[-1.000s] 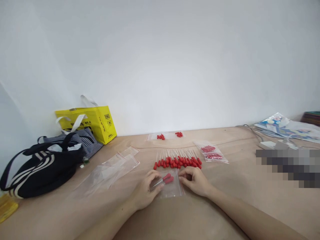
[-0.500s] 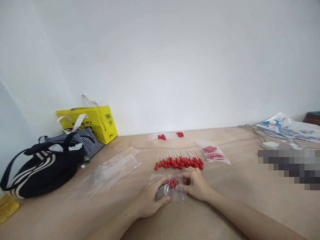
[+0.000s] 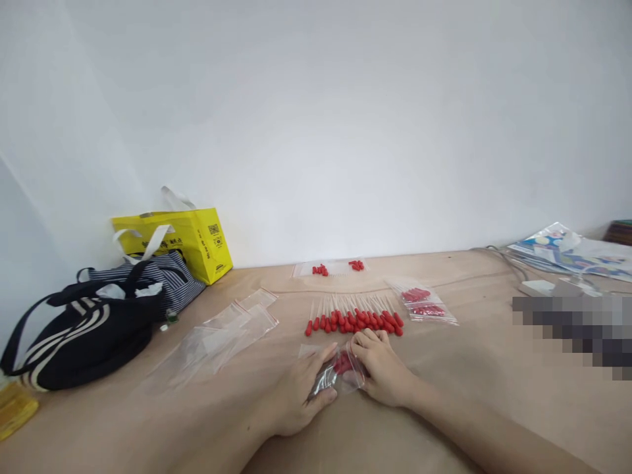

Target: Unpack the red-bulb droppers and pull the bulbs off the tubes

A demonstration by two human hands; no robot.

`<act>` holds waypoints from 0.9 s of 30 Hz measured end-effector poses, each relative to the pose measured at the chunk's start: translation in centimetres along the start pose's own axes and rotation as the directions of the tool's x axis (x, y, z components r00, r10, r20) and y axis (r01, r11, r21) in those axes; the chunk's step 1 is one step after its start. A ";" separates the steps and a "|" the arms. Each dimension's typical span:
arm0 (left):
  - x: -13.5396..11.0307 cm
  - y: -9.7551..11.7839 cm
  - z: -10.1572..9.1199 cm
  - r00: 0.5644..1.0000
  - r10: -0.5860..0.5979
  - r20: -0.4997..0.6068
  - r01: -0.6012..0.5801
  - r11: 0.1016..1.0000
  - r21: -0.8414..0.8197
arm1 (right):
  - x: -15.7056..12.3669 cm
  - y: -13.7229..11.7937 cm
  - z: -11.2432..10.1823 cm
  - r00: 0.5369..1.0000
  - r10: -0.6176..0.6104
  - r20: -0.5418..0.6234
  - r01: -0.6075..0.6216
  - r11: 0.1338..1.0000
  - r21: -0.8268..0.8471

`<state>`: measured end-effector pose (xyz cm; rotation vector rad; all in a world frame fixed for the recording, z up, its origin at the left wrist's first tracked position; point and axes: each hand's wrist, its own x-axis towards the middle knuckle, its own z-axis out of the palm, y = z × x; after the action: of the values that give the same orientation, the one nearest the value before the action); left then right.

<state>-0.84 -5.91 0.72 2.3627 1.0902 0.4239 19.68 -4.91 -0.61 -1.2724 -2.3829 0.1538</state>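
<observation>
A clear zip bag [image 3: 326,378] with several red bulb ends [image 3: 342,362] inside lies on the table between my hands. My left hand [image 3: 299,395] grips its left side, thumb and fingers spread around it. At the bag's right end my right hand [image 3: 382,368] pinches the plastic, its fingers curled over the mouth beside the red bulbs. Just beyond, a row of thin pale sticks with red bulb ends [image 3: 355,320] is laid out, bulbs towards me. A filled zip bag [image 3: 428,304] is right of the row.
Flat clear bags [image 3: 232,332] overlap on the left. Against the wall lies another bag with red-ended pieces [image 3: 338,268]. A yellow bag [image 3: 207,247], a striped bag [image 3: 175,280] and a black bag [image 3: 93,339] stand at left. Printed sheets [image 3: 567,250] and a cable [image 3: 508,260] are at right.
My right hand has shifted slightly left and curled further over the bag's mouth. The bag's right end looks more bunched, and the red bulbs sit nearer my right fingers.
</observation>
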 end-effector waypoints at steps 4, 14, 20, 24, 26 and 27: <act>0.1 -0.1 0.0 1.000 -0.004 -0.002 0.004 1.000 -0.005 | 0.0 0.1 -0.1 1.000 -0.001 0.020 0.000 0.999 0.037; 0.0 0.5 -0.2 0.999 -0.036 -0.002 0.036 0.999 0.028 | -0.1 1.8 -1.2 0.999 -0.040 0.015 0.028 0.879 0.477; 0.1 0.7 -0.3 1.000 -0.013 0.002 0.013 0.998 0.058 | -1.1 7.6 -3.8 0.986 0.169 0.008 -0.122 0.676 0.727; -0.1 0.4 -0.4 1.000 -0.026 0.014 0.025 0.999 0.048 | -1.5 9.7 -5.5 0.939 0.262 -0.223 -0.008 0.665 0.747; -0.2 0.1 -0.3 1.000 -0.023 0.020 0.022 0.999 0.027 | -1.4 9.1 -5.6 0.852 0.282 -0.442 0.073 0.770 0.634; -0.1 0.0 -0.3 1.000 -0.022 0.010 0.022 1.000 0.009 | -1.2 8.4 -5.3 0.806 0.252 -0.536 0.102 0.833 0.543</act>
<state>-1.06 -5.91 0.95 2.3556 1.1140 0.3999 28.94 -1.69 1.32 -0.9472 -1.5770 0.3796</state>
